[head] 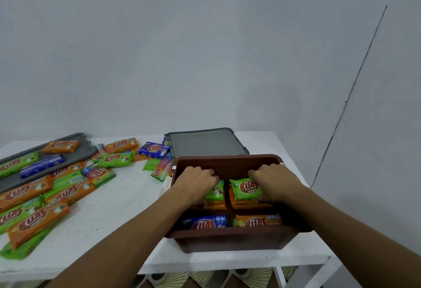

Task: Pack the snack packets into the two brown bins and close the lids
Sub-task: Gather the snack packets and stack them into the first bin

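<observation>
An open brown bin [230,240] stands on the white table straight in front of me. Inside, two stacks topped with green snack packets fill the far half. My left hand [196,181] lies on the left green packet [215,193] with fingers curled over its far end. My right hand [271,181] grips the right green packet [246,188] the same way. A blue packet [208,222] and an orange packet [258,221] stand in the near half. Behind the bin sits a grey lid [205,142]; whatever is beneath it is hidden.
Several loose orange, green and blue packets [36,221] are scattered over the left of the white table [118,196]. A second grey lid [87,145] lies at the far left with three packets on it. The table's right edge runs close beside the bin; a wall stands behind.
</observation>
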The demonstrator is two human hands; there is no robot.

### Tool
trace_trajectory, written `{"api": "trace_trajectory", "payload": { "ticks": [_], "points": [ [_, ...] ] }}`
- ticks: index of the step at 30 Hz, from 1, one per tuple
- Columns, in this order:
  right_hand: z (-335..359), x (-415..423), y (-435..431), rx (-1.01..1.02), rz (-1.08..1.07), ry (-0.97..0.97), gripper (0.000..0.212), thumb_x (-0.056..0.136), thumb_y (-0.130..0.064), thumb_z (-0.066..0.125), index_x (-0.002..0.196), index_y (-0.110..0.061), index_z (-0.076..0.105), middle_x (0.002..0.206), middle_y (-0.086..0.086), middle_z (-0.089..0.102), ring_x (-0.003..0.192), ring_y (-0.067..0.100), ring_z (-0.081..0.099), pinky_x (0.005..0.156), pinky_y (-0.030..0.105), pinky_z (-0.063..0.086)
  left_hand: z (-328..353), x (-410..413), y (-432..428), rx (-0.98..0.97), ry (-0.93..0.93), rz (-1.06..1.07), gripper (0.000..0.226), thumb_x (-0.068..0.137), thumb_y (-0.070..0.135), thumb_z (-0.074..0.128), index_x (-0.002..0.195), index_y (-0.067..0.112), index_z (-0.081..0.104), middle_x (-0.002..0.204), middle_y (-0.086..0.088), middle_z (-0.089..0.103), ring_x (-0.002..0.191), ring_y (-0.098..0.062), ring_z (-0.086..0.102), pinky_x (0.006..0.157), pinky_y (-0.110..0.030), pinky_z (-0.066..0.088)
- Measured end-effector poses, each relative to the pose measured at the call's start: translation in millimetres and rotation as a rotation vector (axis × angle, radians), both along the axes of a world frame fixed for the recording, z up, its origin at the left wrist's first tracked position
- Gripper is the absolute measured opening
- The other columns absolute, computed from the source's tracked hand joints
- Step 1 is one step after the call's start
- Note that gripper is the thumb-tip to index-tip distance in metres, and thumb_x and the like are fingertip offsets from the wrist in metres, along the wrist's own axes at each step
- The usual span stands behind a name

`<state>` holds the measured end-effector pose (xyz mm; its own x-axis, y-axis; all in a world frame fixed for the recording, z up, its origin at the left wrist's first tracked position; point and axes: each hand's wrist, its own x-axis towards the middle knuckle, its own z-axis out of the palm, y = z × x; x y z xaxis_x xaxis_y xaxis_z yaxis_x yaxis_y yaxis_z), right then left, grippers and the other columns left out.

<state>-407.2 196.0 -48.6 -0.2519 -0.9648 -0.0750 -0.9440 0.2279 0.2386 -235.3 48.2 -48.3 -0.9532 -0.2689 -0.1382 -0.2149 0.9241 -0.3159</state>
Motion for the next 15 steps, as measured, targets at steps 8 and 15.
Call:
{"api": "trace_trajectory", "payload": {
  "ticks": [8,15],
  "points": [
    [26,8,-11,0.129,-0.068,-0.102,0.048,0.076,-0.049,0.074,0.117,-0.027,0.062,0.114,0.0,0.063,0.101,0.021,0.06,0.082,0.035,0.049,23,23,-21,0.138,-0.064,-0.02,0.039,0.088,0.05,0.059,0.115,0.022,0.066,0.113,-0.002,0.065,0.101,-0.022,0.06,0.089,-0.041,0.05],
    [34,47,-44,-0.186,-0.011,-0.165,0.025,0.093,-0.034,0.056,0.117,-0.036,0.062,0.109,-0.009,0.066,0.104,0.018,0.06,0.071,0.03,0.042,16,97,-76,0.475,0.449,-0.063,0.032,0.097,0.034,0.054,0.122,0.016,0.063,0.129,-0.001,0.061,0.117,-0.016,0.054,0.098,-0.034,0.045]
  ]
}}
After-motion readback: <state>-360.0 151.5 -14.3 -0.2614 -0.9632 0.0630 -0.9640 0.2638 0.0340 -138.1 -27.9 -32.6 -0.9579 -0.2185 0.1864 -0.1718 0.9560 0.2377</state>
